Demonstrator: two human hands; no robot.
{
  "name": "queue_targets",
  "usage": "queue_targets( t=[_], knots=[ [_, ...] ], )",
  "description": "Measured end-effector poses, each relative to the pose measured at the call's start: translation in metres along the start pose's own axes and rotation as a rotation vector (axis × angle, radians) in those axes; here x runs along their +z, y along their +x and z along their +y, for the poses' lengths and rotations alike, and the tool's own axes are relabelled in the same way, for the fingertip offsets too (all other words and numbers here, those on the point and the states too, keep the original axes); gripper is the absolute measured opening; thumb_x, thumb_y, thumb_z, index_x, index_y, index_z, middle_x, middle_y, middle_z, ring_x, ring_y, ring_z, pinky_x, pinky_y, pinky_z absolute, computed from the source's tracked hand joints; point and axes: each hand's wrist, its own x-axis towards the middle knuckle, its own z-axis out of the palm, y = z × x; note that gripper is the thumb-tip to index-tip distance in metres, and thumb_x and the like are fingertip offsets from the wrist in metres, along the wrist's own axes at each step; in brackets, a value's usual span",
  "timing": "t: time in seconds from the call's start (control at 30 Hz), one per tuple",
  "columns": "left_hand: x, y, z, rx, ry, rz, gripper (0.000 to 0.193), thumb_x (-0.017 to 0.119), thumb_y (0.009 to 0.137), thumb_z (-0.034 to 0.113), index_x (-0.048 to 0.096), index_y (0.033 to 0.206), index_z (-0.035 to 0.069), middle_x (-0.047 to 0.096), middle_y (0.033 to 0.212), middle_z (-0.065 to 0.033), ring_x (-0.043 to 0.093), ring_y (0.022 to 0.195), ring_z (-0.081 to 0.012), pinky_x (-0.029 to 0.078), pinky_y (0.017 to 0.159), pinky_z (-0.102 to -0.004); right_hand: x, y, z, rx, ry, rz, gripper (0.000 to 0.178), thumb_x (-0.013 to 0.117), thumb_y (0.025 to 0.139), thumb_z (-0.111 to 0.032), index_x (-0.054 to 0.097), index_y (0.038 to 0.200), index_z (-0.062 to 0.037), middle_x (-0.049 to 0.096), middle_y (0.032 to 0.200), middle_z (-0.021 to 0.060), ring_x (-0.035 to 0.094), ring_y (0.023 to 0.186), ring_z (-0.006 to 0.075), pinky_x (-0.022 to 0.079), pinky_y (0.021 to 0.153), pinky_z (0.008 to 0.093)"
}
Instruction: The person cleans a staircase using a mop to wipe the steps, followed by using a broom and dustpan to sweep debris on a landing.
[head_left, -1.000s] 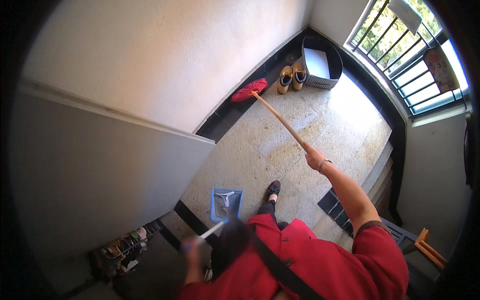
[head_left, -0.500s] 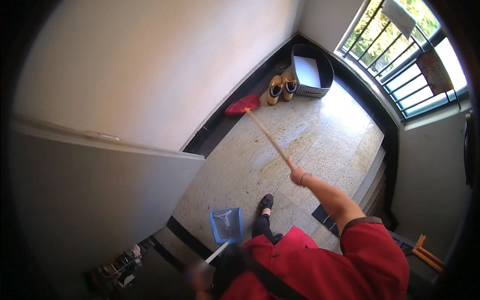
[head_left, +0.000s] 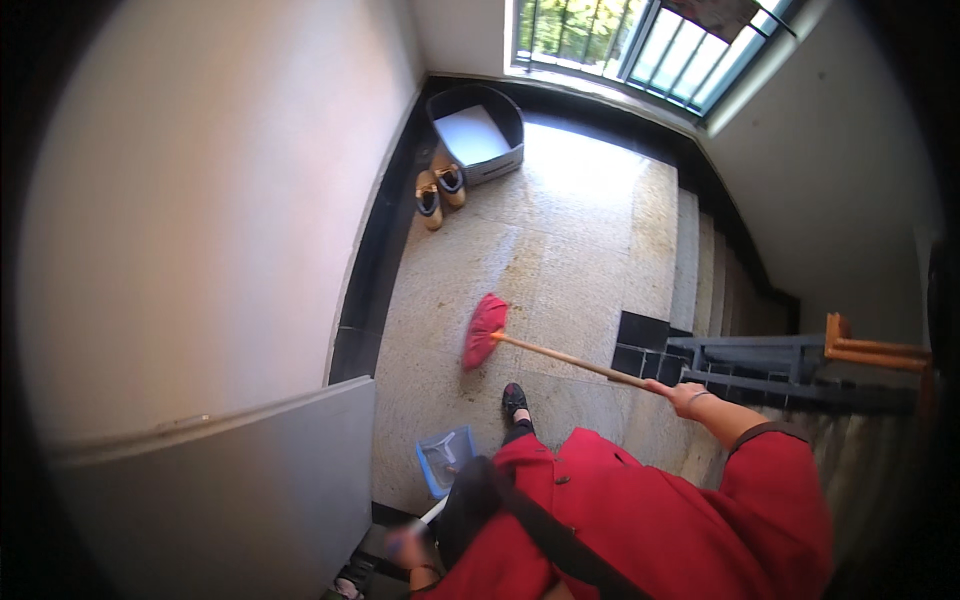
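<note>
My right hand (head_left: pixel 684 398) is closed round the end of a wooden broom handle (head_left: pixel 575 361), with that arm stretched out to the right. The broom's red head (head_left: pixel 486 330) rests on the stone floor ahead of my foot. Low on the left, my left hand (head_left: pixel 408 547) is somewhat blurred and wrapped about the pale handle of a long-handled dustpan. The dustpan's blue-rimmed grey pan (head_left: pixel 440 456) lies beside my foot, open side forward, partly hidden by a black bag (head_left: pixel 468 510) at my side.
Tan shoes (head_left: pixel 440 192) and a dark basket (head_left: pixel 505 168) holding a white flat thing stand in the far left corner. A grey door (head_left: pixel 230 490) is at left. Stairs (head_left: pixel 703 270) descend on the right, by a grey railing with an orange handrail (head_left: pixel 875 350).
The broom head has come away from the wall beside the shoes, nearer to me and the dustpan. My right hand has swung right and back. The view has turned toward the stairs.
</note>
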Motion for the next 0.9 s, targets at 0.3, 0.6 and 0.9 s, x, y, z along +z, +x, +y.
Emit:
queue_targets(
  t=[0.3, 0.6, 0.9],
  knots=[
    [0.054, 0.046, 0.16, 0.323, 0.091, -0.149, 0.025, 0.06, 0.079, 0.025, 0.061, 0.074, 0.0, 0.059, 0.071, -0.0122, 0.055, 0.064, -0.0244, 0.043, 0.057, -0.0414, 0.123, -0.114, 0.091, 0.455, 0.394, -0.065, 0.082, 0.052, 0.08, -0.007, 0.017, 0.142, -0.0475, 0.062, 0.106, 0.0209, 0.062, 0.097, 0.0387, 0.049, 0.078, 0.0447],
    [0.129, 0.095, 0.269, 0.522, -0.02, -0.362, 0.014, 0.06, 0.087, 0.021, 0.056, 0.093, 0.009, 0.051, 0.079, 0.0011, 0.049, 0.067, -0.0114, 0.044, 0.06, -0.0281, 0.106, -0.065, 0.081, 0.421, 0.905, 0.401, 0.073, 0.049, 0.082, -0.016, 0.019, 0.144, -0.04, 0.06, 0.102, 0.0312, 0.057, 0.097, 0.0491, 0.046, 0.086, 0.0475],
    [0.18, 0.04, 0.445, 0.606, 0.217, -0.261, 0.012, 0.061, 0.084, 0.017, 0.056, 0.082, 0.007, 0.051, 0.072, -0.0008, 0.05, 0.065, -0.0127, 0.043, 0.057, -0.0276, -0.214, 0.266, 0.211, 0.126, 1.163, 0.754, 0.042, 0.036, 0.097, -0.029, 0.034, 0.139, -0.0255, 0.06, 0.104, 0.0247, 0.058, 0.093, 0.0432, 0.045, 0.08, 0.049]
  ],
)
